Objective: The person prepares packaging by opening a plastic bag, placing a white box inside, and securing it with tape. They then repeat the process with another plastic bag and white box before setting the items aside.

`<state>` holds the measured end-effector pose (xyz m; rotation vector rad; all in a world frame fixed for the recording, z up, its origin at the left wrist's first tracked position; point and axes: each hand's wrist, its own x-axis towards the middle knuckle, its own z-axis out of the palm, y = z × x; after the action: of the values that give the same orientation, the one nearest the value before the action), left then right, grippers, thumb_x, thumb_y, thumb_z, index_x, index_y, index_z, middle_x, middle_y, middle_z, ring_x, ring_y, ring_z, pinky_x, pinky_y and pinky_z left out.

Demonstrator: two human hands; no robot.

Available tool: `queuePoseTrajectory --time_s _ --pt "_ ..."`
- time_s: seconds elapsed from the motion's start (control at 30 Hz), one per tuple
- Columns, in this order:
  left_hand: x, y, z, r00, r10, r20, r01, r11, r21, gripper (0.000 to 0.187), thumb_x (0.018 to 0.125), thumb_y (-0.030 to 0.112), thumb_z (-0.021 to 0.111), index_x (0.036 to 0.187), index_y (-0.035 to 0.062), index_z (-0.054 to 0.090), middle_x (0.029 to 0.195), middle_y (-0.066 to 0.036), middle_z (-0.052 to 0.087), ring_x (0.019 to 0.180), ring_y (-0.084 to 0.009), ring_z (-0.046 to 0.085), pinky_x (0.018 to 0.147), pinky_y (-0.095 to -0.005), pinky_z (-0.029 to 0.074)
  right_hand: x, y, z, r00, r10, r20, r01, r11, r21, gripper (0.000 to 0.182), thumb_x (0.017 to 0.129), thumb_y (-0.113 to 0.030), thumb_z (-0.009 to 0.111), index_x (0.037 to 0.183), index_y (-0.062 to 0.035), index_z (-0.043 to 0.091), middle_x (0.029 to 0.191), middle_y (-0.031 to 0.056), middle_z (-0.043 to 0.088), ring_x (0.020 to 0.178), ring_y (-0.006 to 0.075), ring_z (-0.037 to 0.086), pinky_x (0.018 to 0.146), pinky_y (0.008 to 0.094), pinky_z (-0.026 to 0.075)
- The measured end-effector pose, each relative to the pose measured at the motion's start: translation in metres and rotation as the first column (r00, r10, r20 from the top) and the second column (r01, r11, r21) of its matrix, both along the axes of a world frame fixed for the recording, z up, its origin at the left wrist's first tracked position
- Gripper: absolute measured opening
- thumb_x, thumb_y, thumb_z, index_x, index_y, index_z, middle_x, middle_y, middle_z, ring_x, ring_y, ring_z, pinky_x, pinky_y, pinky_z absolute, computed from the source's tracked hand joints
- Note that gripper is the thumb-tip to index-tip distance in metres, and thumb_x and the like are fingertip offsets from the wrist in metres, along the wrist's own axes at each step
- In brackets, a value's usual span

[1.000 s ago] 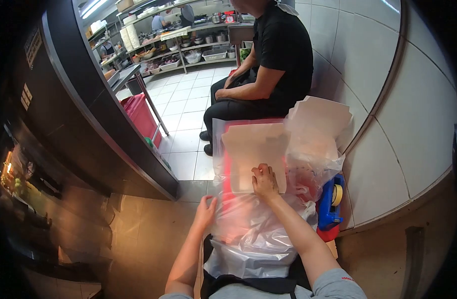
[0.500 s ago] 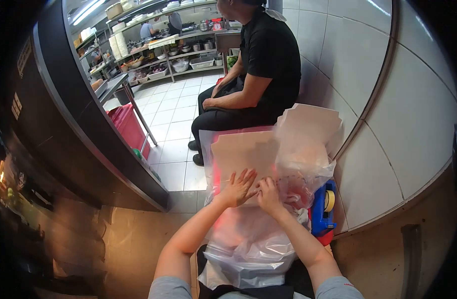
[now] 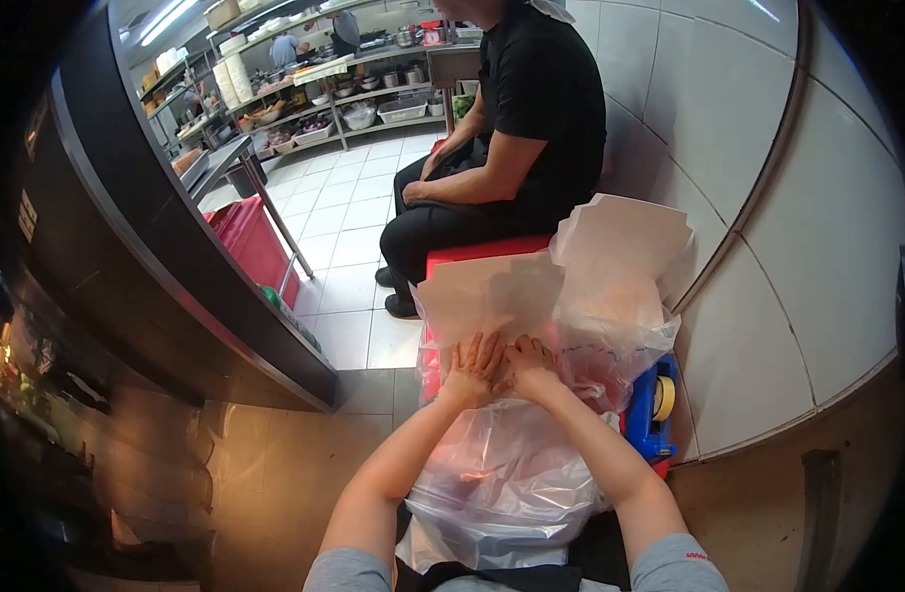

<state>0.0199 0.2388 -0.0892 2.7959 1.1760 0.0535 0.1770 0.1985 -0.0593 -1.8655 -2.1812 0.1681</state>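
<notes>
A pale, flat cardboard piece with notched corners [image 3: 487,296] lies in front of me on a clear plastic bag over a red surface. My left hand [image 3: 472,371] is pressed flat on its near part, fingers spread. Close beside it, my right hand [image 3: 527,367] rests on the same cardboard, fingers slightly bent and apart, with nothing visible in its grip. The clear plastic bag [image 3: 502,483] spreads from under my wrists towards my lap. To the right, similar cardboard pieces [image 3: 625,242] stick out of another clear bag [image 3: 610,340].
A blue tape dispenser [image 3: 650,424] with yellow tape stands at the right, near the tiled wall [image 3: 738,326]. Ahead, a person in black [image 3: 546,109] sits on a red stool [image 3: 482,252]. A dark door frame [image 3: 206,266] and a red bin [image 3: 245,242] are at the left; kitchen shelves stand behind.
My right hand has gone from pinched fingers at the cardboard's near edge to lying flatter on it. My left hand stays spread on the cardboard. The view has shifted slightly.
</notes>
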Motion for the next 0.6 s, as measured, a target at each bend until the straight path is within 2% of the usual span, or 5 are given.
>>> queuePoseTrajectory --time_s 0.17,0.3,0.4,0.47,0.6 --pt "0.003 0.003 -0.011 0.992 -0.018 -0.129 0.007 0.997 -0.082 0.083 0.085 0.064 0.035 0.145 0.0122 0.013 0.153 -0.006 0.001 0.14 -0.0297 0.001 0.105 -0.0623 0.008 -0.01 0.003 -0.006 0.993 -0.106 0.052 0.113 0.977 -0.181 0.072 0.06 -0.037 0.079 0.119 -0.011 0.047 0.124 0.0152 0.04 0.12 0.0346 0.037 0.099 0.0446 0.033" --pt "0.003 0.003 -0.013 0.983 0.012 -0.186 -0.042 0.987 -0.157 0.092 0.08 0.07 0.037 0.146 0.0127 0.007 0.153 -0.005 0.0 0.14 -0.0285 0.002 0.106 -0.0605 0.004 -0.013 0.006 -0.016 0.988 -0.127 0.09 0.148 0.945 -0.292 0.068 0.07 -0.034 0.071 0.125 -0.0093 0.042 0.135 0.0202 0.032 0.127 0.038 0.03 0.104 0.044 0.027" --pt "0.004 -0.004 0.0 0.906 0.202 -0.373 -0.273 0.95 -0.149 0.089 0.083 0.06 0.045 0.146 0.0102 0.006 0.152 -0.009 0.007 0.139 -0.0317 0.007 0.103 -0.0654 0.007 -0.015 0.005 -0.013 0.982 -0.128 0.141 0.167 0.935 -0.313 0.073 0.069 -0.036 0.072 0.129 -0.0096 0.038 0.137 0.023 0.028 0.128 0.039 0.029 0.106 0.0452 0.025" --pt "-0.007 -0.02 0.044 0.888 0.343 -0.306 -0.375 0.926 -0.048 0.092 0.081 0.06 0.049 0.146 0.0107 0.005 0.152 -0.008 0.009 0.139 -0.0313 0.008 0.104 -0.0645 0.005 -0.008 0.01 -0.034 0.975 -0.116 0.19 0.167 0.946 -0.279 0.07 0.071 -0.034 0.07 0.129 -0.0097 0.039 0.137 0.0231 0.03 0.128 0.0369 0.03 0.106 0.0454 0.025" --pt "-0.049 -0.041 0.082 0.768 0.635 -0.09 -0.63 0.773 0.076 0.102 0.074 0.062 0.057 0.146 0.0119 0.005 0.152 -0.007 0.007 0.14 -0.0323 0.001 0.105 -0.0615 0.004 0.027 0.006 -0.03 0.937 0.107 -0.333 -0.196 0.948 -0.249 0.058 0.075 -0.03 0.067 0.125 -0.0095 0.045 0.13 0.0184 0.043 0.125 0.0308 0.038 0.105 0.0461 0.025"
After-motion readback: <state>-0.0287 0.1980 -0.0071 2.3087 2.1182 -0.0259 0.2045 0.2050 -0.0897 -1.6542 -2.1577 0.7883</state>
